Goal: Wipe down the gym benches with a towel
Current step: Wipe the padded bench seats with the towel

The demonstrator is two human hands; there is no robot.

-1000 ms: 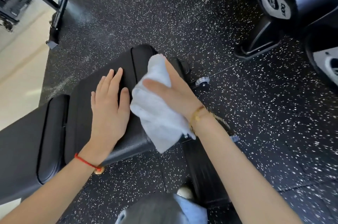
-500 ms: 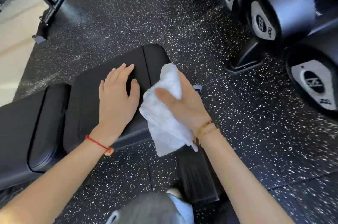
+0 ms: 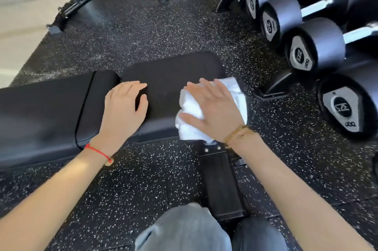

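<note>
One towel [image 3: 193, 111], white, bunched at the bench's [image 3: 169, 72] right end, near edge. Right hand [image 3: 214, 111] presses it flat, fingers spread and straight. Left hand [image 3: 122, 109] rests on the pad, fingers loosely curled, holding nothing. Towel likely soft and light; best palmed from above. Six dumbbell heads [image 3: 315, 46] visible beside.

Two hands [image 3: 212, 109], one towel [image 3: 191, 107], one bench [image 3: 169, 74] — six dumbbells [image 3: 315, 46].
</note>
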